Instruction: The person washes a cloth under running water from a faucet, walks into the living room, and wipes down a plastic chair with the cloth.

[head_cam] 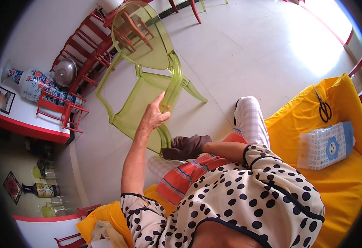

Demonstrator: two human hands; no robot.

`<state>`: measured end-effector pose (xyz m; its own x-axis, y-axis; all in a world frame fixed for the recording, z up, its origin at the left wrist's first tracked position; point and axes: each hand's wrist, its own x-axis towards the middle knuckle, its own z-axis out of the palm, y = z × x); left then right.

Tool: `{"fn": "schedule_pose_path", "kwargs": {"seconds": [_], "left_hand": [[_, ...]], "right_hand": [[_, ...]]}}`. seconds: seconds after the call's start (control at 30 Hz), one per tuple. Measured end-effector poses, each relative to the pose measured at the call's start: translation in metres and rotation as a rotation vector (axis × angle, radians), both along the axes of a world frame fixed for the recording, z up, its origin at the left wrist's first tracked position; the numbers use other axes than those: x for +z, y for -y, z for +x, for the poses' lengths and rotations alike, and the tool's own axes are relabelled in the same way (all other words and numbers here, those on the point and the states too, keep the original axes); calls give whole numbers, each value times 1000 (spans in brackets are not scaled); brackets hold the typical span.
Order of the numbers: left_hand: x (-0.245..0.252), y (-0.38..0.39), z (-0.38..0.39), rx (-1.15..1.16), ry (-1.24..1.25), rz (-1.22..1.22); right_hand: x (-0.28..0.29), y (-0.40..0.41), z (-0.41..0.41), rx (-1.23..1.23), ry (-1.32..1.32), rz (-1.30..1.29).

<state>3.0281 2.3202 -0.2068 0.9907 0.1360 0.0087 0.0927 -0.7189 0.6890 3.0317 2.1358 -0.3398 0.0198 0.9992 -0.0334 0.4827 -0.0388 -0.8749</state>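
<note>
A transparent green plastic armchair [143,93] stands in front of me, its oval back away from me. My left hand [156,114] grips the armrest nearer me, index finger stretched along it and thumb on its side. A bunched dark brown cloth [187,147] covers most of my right hand [208,147], so its fingers are hidden. The cloth lies against the lower front end of that armrest, just above my lap. A red striped cloth [184,176] is spread over my lap.
I sit on a yellow-covered seat [332,192]. Black-handled scissors [324,110] and a plastic pack [328,145] lie to my right. Red wooden chairs [85,46], a small red stool [60,108], a metal lid [65,72] and a large floral vase [41,83] stand at the left.
</note>
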Motion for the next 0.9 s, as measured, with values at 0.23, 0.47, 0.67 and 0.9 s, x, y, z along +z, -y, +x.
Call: {"fn": "schedule_pose_path", "kwargs": {"seconds": [0.23, 0.47, 0.67, 0.9], "left_hand": [[26, -32, -7, 64, -137, 115], [52, -58, -3, 94, -189, 499], [56, -93, -32, 35, -107, 845], [21, -103, -109, -11, -142, 909]], "right_hand": [[-148, 46, 42, -229, 110, 220], [-27, 81, 92, -267, 424, -108], [-46, 63, 85, -301, 442, -306], [-21, 65, 87, -384, 393, -212]]}}
